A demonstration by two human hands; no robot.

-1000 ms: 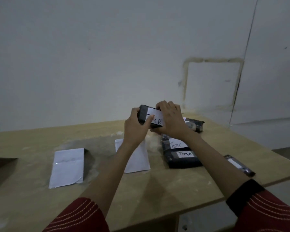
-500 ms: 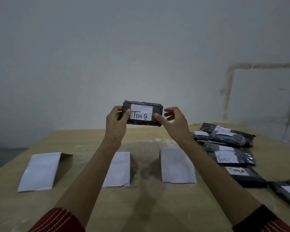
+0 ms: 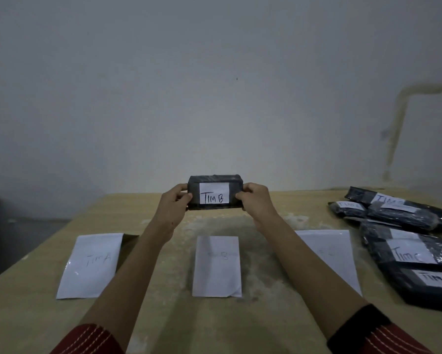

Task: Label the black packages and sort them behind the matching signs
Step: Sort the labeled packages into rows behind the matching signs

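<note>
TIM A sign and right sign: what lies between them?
In the head view, the TIM B sign lies between the TIM A sign and right sign.

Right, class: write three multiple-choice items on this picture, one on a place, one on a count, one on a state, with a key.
1. Where is the pile of black packages?
A. on the table's right side
B. on the floor
C. on the table's left side

2. How many white signs lie on the table?
A. one
B. three
C. five

3. How is the TIM B package held?
A. by one hand
B. lying untouched on the table
C. by both hands, one at each end

Key: 1 A, the pile sits at the right edge. 2 B, left sign, middle sign, right sign. 3 C, left hand and right hand grip its ends.
</note>
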